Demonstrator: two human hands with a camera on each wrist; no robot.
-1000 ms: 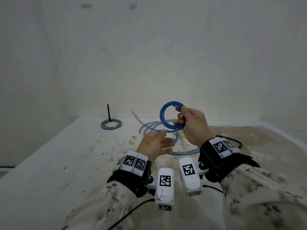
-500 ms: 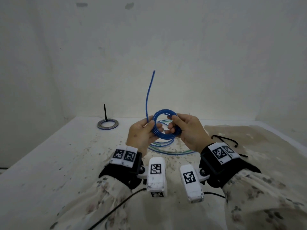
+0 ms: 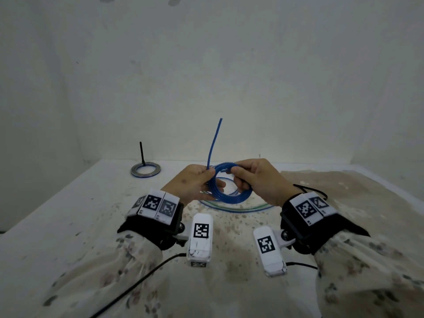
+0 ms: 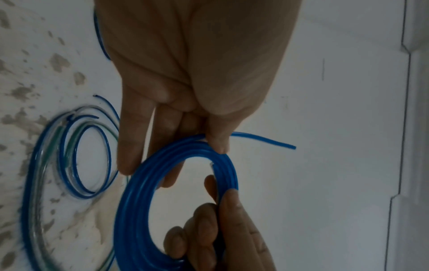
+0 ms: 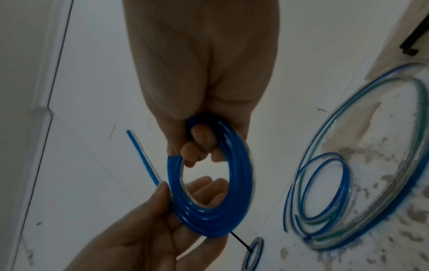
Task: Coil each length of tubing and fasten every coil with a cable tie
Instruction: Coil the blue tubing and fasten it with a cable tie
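Observation:
A coil of blue tubing [image 3: 231,195] [image 4: 137,205] [image 5: 234,201] is held above the table between both hands. My left hand [image 3: 195,183] [image 4: 192,117] pinches its left side with thumb and fingers, where the tube's free end [image 3: 214,141] sticks straight up. My right hand [image 3: 254,177] [image 5: 199,139] grips the coil's far right side with curled fingers. Below them on the table lie loose loops of blue, green and clear tubing [image 3: 234,207] [image 4: 76,155] [image 5: 348,183]. A tied coil [image 3: 145,170] [image 5: 254,251] with a black cable tie tail [image 3: 142,153] upright rests at the far left.
Black cable ties [image 3: 309,191] lie on the table behind my right wrist. The white table [image 3: 68,214] is stained brown on its right half and meets white walls at the back and left. Black cords run from the wrist cameras.
The left hand came up from below and took the coil's left side. The coil was lowered and tilted flatter between the hands, and the free end now stands up.

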